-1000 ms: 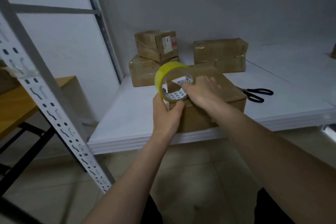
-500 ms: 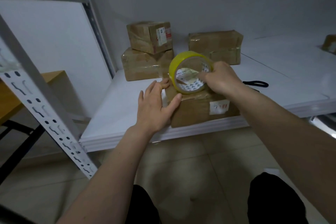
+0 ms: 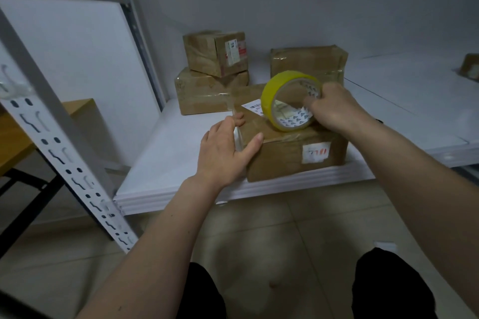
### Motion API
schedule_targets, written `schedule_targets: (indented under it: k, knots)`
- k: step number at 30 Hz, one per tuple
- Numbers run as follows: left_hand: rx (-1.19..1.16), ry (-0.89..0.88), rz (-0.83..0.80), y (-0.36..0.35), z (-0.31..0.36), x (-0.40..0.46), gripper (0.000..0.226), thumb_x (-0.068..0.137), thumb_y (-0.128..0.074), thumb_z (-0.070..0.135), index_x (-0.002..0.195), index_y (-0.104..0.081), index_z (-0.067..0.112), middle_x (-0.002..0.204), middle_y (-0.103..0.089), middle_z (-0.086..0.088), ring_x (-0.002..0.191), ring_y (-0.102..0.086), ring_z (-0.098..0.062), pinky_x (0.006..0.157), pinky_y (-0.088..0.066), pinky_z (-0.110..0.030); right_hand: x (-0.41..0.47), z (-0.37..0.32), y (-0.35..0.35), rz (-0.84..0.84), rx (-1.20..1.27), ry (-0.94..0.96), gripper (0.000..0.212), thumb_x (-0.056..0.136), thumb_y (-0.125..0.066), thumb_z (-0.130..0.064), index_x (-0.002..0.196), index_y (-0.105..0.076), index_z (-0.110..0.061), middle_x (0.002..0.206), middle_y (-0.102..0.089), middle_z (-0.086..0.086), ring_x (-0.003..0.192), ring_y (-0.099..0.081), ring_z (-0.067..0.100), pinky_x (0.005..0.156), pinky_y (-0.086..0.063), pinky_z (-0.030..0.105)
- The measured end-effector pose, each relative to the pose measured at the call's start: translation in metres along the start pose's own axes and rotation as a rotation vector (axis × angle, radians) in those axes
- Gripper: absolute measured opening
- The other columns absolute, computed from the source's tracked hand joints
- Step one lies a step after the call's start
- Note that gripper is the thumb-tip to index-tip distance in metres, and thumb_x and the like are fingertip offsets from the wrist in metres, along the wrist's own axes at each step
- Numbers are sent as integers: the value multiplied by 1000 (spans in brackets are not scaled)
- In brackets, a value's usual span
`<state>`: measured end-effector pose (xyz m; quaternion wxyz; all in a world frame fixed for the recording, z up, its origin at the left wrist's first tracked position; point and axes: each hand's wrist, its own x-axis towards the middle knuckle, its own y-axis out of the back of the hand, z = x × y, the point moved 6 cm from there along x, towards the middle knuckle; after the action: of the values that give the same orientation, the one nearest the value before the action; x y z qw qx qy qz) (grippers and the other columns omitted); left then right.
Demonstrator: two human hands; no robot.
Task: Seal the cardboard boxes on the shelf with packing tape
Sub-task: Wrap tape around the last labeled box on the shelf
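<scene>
A brown cardboard box [image 3: 285,155] with a white label on its front sits at the front edge of the white shelf [image 3: 166,163]. My right hand [image 3: 334,109] grips a yellow roll of packing tape [image 3: 285,101] that rests on the box's top. A clear strip of tape runs from the roll to the box's left edge. My left hand [image 3: 228,153] presses flat on that left edge, thumb on the top, fingers over the strip.
Two stacked boxes [image 3: 212,77] stand at the back left of the shelf and a wider box [image 3: 308,62] behind the roll. Another small box [image 3: 470,67] lies far right. A slotted white upright [image 3: 57,153] crosses the left foreground beside a wooden table [image 3: 15,134].
My right hand has carried the roll rightward across the box top, drawing out tape. My left hand let go of the roll and now presses the box's left edge.
</scene>
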<state>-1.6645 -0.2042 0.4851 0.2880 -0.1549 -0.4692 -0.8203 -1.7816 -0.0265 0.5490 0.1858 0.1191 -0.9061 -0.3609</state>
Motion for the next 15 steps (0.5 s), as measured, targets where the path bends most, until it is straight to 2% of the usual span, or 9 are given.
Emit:
schedule_targets:
  k: [3,4,6,7,9,11,13,15]
  knots:
    - [31,-19,-44,1,9,2,78,74,-31,72,123,-52,15,145,-50,6,134,-41,-17,111,-31,-42,-3,8,-6,32,-5,-33,30,91,-55,-34,88,-63,-5,82,-55,5,96,-57,32,69,-40,33]
    - [34,-27,-64,1,12,3,80,74,-29,71,124,-52,13,146,-49,4,135,-40,-17,112,-30,-41,-4,9,-8,43,-33,-48,36,88,-58,-43,90,-63,-8,90,-56,6,106,-55,32,75,-42,36]
    - [45,-34,-92,2,14,2,86,74,-26,71,130,-50,11,149,-46,1,136,-38,-18,114,-28,-40,-5,11,-11,51,-126,-61,55,84,-59,-58,108,-62,-8,115,-54,11,124,-43,31,88,-41,40]
    - [58,-33,-104,2,14,2,89,74,-24,71,135,-48,11,150,-45,-1,137,-37,-19,115,-26,-41,-4,11,-12,52,-144,-62,61,85,-57,-59,116,-59,-7,126,-51,13,128,-39,31,92,-40,42]
    - [97,-23,-130,3,15,1,93,75,-21,71,144,-42,12,153,-41,-2,139,-35,-19,117,-23,-43,-3,11,-11,60,-113,-70,56,91,-52,-53,121,-57,-6,132,-48,15,126,-41,34,94,-41,43]
    - [113,-7,-154,2,16,-1,89,81,-24,69,149,-37,13,155,-37,-2,141,-32,-19,118,-21,-44,-1,11,-9,62,-73,-58,42,94,-51,-46,108,-61,-8,119,-56,15,111,-52,34,86,-45,40]
    - [113,21,-173,2,15,-2,82,85,-28,63,151,-33,15,157,-35,-1,143,-30,-19,119,-20,-44,-3,11,-3,62,-67,-53,29,96,-50,-38,88,-58,-11,97,-58,9,93,-54,31,76,-41,35]
    - [124,39,-193,1,14,-2,82,85,-27,63,152,-32,16,157,-34,0,143,-29,-18,119,-20,-44,0,17,7,92,-26,-72,21,96,-49,-30,89,-56,-11,93,-55,7,92,-53,30,76,-39,34]
